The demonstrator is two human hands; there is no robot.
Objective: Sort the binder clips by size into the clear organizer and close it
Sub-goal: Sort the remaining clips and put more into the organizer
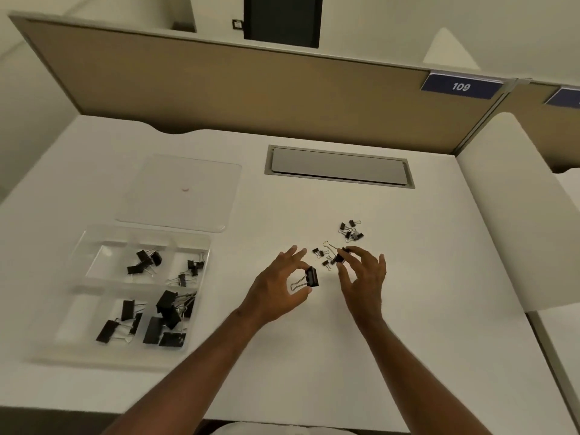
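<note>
The clear organizer (78,246) lies open at the left of the white desk, black binder clips sorted in several of its compartments. Its clear lid (179,193) rests flat behind it. My left hand (279,287) holds a medium black binder clip (312,276) between thumb and fingers, above the desk's middle. My right hand (364,274) pinches a black clip (340,256) at the edge of a loose group. A few small clips (320,253) lie between the hands, and a small pile of tiny clips (351,230) sits just beyond.
A grey cable hatch (339,166) is set into the desk at the back. A tan partition (251,89) with a blue "109" sign (461,86) closes the far edge. A white divider (518,215) bounds the right side.
</note>
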